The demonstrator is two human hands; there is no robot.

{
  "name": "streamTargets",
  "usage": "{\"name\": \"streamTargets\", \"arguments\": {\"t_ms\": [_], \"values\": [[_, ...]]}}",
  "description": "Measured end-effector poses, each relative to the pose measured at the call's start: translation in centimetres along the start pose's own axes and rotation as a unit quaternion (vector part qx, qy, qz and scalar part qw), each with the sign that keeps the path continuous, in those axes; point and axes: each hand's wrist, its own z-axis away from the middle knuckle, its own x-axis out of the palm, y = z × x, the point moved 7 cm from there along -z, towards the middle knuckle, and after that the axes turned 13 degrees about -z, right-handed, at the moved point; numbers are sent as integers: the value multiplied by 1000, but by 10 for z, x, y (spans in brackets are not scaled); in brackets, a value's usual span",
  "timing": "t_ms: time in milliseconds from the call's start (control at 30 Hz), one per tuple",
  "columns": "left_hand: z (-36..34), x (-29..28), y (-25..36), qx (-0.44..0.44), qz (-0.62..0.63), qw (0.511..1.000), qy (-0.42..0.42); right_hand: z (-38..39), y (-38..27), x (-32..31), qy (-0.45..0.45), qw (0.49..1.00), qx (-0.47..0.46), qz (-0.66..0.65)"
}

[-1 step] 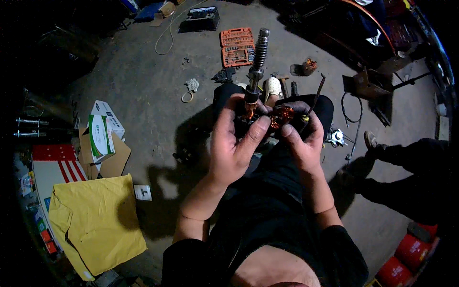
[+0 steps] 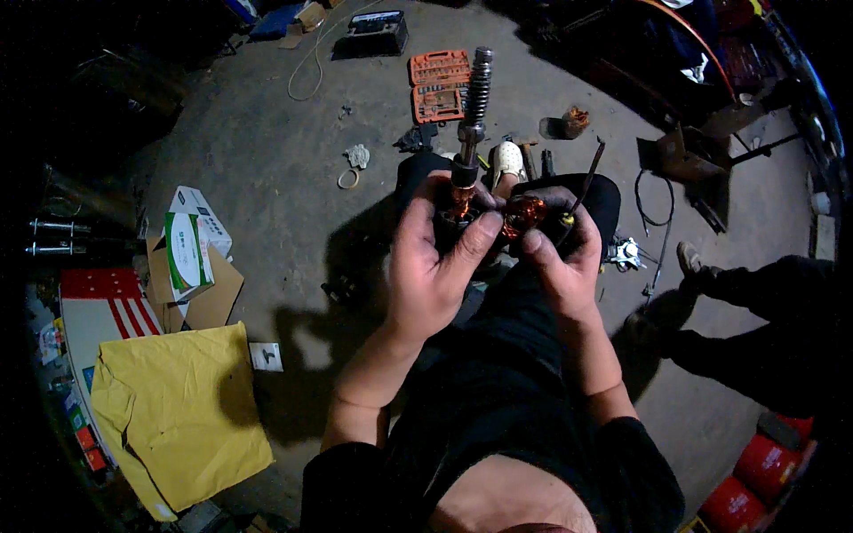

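Note:
My left hand [image 2: 422, 266] is closed round the lower end of a metal shaft [image 2: 477, 98] that stands nearly upright, tilted slightly. The shaft has a spring-like ribbed upper part, a dark collar and copper windings [image 2: 461, 202] near my fingers; its bottom end is hidden. My right hand [image 2: 569, 266] pinches a round bundle of copper wire [image 2: 524, 216] close to the left thumb. A thin dark rod [image 2: 588, 182] with a yellow part sticks up past the right fingers; whether they also grip it, I cannot tell.
On the floor ahead lie an orange socket set [image 2: 438, 82], a black battery [image 2: 375, 34], a hammer [image 2: 529, 160] and a clear container with copper pieces [image 2: 576, 122]. A yellow cloth [image 2: 182, 413] and boxes [image 2: 187, 251] are at left. Another person's legs [image 2: 755, 338] and red drums [image 2: 737, 506] are at right.
The shaft's upper end has shifted slightly left and toward the far side with my left hand. My right hand and the copper bundle look nearly the same.

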Motion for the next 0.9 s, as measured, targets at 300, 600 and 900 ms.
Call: {"name": "streamTargets", "arguments": {"t_ms": [300, 600, 900], "values": [[-1, 10, -13, -162, 210, 963, -53, 0, 8, -10, -36, 996, -77, 7], [3, 19, -30, -215, 236, 939, -125, -4, -1, -14, -66, 990, -117, 30], [9, 15, -14, -148, 116, 967, -169, 5, 4, -15, 16, 1000, -4, -7]]}}
